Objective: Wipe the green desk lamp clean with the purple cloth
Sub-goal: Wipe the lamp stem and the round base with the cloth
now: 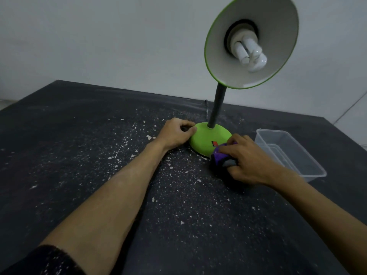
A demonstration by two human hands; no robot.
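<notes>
The green desk lamp stands on a dark table, its round green base (pixel 206 138) bearing a small red switch. A black neck rises to the green-rimmed shade (pixel 278 56), which tilts toward me and shows a white bulb. My left hand (pixel 175 133) rests with curled fingers against the left edge of the base, thumb touching the rim. My right hand (pixel 243 158) is closed on the bunched purple cloth (pixel 221 156), which presses against the front right edge of the base.
The black table (pixel 99 155) is speckled with white flecks and dust. A clear plastic container (pixel 288 151) sits just right of my right hand. A pale wall stands behind the table. The lamp's cord runs back from the base.
</notes>
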